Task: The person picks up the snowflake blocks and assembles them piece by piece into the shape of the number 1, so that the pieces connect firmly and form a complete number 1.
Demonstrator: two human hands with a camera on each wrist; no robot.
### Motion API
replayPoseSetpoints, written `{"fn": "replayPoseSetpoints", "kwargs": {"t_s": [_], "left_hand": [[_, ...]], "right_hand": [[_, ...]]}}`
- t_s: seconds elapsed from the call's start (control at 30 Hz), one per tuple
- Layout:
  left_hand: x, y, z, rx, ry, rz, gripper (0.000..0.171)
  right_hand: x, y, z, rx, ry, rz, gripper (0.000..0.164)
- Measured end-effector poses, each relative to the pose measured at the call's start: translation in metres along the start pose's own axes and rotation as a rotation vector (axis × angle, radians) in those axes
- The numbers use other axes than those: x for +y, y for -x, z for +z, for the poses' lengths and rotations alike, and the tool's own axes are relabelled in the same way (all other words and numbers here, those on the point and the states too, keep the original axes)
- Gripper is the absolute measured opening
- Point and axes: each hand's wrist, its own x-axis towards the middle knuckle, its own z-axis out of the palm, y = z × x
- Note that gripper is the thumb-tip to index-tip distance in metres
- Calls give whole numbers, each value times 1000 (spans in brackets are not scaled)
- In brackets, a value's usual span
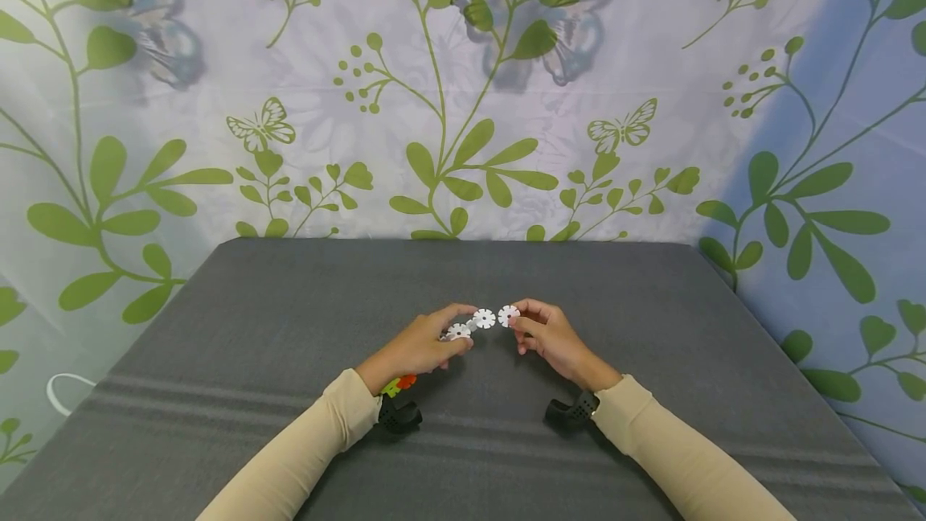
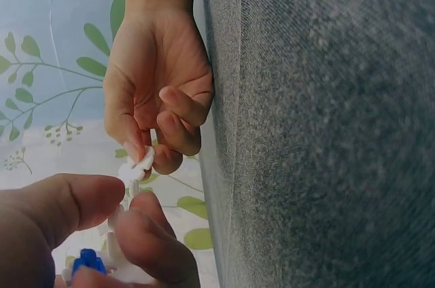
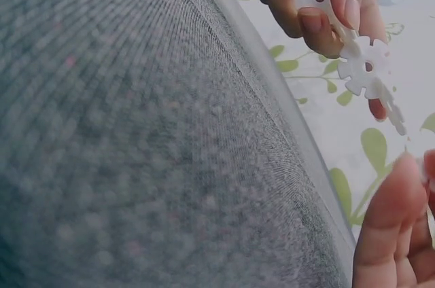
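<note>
My left hand (image 1: 423,342) holds several joined white notched discs (image 1: 484,318), snowflake-style building pieces. A blue piece (image 2: 88,261) sits among them by the fingers, seen in both wrist views. Across a small gap, my right hand (image 1: 555,342) pinches one white notched disc (image 1: 509,316) between thumb and fingers, its other fingers curled. In the head view the two sets of white pieces face each other, apart; the left wrist view shows them overlapping, so contact there is unclear. My left fingers hide part of the joined pieces.
Orange (image 1: 407,382) and yellow-green (image 1: 391,387) pieces show beside the left wrist; whether they lie on the table or hang from the joined pieces, I cannot tell. Grey cloth covers the table (image 1: 579,280). A leaf-patterned curtain (image 1: 325,135) stands behind, and a white cable loop (image 1: 61,392) hangs at left.
</note>
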Motion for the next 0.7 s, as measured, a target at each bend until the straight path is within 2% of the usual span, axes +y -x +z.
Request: {"fn": "replayPoseSetpoints", "kwargs": {"t_s": [0.17,0.7], "left_hand": [[1,1,0,-13,0,8,53],[3,1,2,-30,8,23,53]], "right_hand": [[1,-1,-1,38,28,-13,8],[0,-1,-1,-4,61,-22,15]]}}
